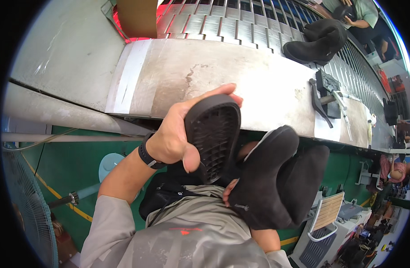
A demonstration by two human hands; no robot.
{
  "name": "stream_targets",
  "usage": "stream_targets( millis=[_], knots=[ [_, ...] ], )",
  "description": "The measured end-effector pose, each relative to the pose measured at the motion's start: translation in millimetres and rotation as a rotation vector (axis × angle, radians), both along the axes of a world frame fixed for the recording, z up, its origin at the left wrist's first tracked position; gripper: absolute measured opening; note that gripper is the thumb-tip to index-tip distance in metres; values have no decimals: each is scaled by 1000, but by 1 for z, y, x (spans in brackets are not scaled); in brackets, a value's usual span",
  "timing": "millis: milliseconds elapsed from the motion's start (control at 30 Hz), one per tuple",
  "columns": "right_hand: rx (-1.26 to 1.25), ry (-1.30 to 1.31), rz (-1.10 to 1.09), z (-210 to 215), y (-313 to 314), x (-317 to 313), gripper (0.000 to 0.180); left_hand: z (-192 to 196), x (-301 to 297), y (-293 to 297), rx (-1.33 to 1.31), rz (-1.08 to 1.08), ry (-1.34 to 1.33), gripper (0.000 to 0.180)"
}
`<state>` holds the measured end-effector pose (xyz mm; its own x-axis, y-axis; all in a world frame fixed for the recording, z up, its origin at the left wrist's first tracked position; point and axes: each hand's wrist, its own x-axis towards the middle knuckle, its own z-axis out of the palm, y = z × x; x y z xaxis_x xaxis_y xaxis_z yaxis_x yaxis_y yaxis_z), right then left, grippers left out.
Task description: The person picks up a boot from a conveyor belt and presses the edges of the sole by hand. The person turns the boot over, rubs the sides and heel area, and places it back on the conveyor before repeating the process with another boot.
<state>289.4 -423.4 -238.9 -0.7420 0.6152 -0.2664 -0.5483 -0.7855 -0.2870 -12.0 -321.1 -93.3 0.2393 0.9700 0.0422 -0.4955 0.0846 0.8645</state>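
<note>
My left hand [173,129], with a dark band on its wrist, grips a black rubber shoe sole [214,134]. The sole's ribbed, hollow inner side faces up toward me. To its right, my right hand [230,193] holds a dark suede boot [276,183] close to my body, its toe pointing away from me. Only some fingers of that hand show; the boot hides the rest. A pale strip [263,142] runs along the boot's bottom edge. Sole and boot are apart, side by side in front of the bench edge.
A worn bench [178,76] borders a slatted metal conveyor [222,27]. Dark boots [319,42] stand at the conveyor's right. A hammer [321,103] lies beside a black block [328,85]. A fan [28,205] stands at left. Another person's hands [346,11] hold something dark across the conveyor.
</note>
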Motion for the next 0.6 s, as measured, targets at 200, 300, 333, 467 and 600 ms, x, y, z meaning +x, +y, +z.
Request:
stream_targets(
  millis=[200, 300, 333, 467, 600],
  knots=[
    [15, -213, -77, 33, -1, -46, 67, 17, 20, 4, 277, -254, 108, 155],
    [41, -299, -116, 40, 4, -51, 64, 16, 24, 6, 336, -292, 85, 132],
    [46, -315, -123, 41, 5, -50, 63, 16, 24, 7, 334, -293, 82, 132],
    [68, -366, -140, 44, 4, -50, 59, 15, 24, 8, 432, -280, 212, 134],
    [77, -405, -159, 48, -1, -50, 54, 12, 25, 7, 446, -257, 230, 133]
  ],
)
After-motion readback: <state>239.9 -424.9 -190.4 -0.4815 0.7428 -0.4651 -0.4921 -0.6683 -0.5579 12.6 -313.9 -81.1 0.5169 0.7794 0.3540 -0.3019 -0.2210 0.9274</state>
